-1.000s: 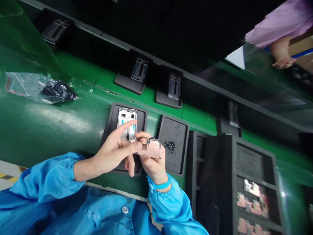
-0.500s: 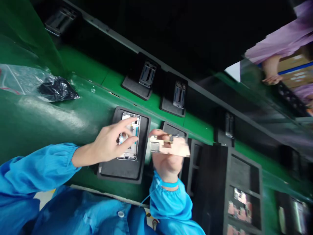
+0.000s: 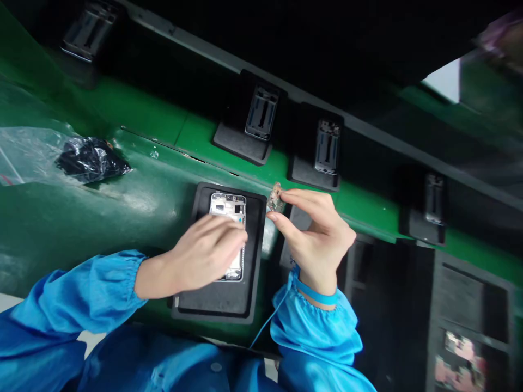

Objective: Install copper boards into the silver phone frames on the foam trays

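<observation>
A phone frame with a light metal edge lies in a black tray in front of me. Over the middle of the frame is my left hand, its fingers curled and closed; whatever they may hold is hidden beneath them. To the right of the tray, my right hand pinches a small copper-coloured circuit board between thumb and fingers. The board is held up, turned nearly edge-on to me. A blue wrist strap with a thin cord circles my right wrist.
Along the green bench, several phone frames, such as one at the back, sit on black trays. A clear plastic bag with black contents lies left. At lower right, a compartment tray holds circuit boards.
The circuit board in my right hand has risen and turned from flat to nearly edge-on. My left hand's fingers, spread before, have closed over the phone frame. The view has shifted.
</observation>
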The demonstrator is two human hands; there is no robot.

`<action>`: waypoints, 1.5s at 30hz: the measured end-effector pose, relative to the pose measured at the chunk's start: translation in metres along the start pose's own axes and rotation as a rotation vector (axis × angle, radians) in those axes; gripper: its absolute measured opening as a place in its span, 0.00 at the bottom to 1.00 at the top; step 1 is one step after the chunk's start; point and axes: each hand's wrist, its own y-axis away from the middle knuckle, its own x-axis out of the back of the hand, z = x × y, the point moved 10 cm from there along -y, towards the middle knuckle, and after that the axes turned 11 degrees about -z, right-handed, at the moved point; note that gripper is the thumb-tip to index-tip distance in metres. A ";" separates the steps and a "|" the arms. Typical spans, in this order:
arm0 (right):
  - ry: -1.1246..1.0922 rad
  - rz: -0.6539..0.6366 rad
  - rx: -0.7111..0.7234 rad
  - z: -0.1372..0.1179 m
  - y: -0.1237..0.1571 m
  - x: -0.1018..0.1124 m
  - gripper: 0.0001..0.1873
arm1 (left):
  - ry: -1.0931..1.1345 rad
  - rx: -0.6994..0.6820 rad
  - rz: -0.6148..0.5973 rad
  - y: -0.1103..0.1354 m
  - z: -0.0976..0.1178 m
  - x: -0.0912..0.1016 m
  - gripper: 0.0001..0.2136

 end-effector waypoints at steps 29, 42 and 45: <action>0.156 -0.383 0.168 -0.009 -0.012 -0.073 0.15 | 0.040 -0.303 -0.321 0.007 0.024 -0.015 0.14; 0.042 -0.390 0.038 0.010 -0.015 -0.075 0.12 | 0.265 -0.200 -0.287 0.007 0.014 -0.013 0.09; 0.002 -0.392 0.015 0.014 -0.016 -0.075 0.12 | 0.374 -0.144 -0.260 0.006 0.001 -0.006 0.14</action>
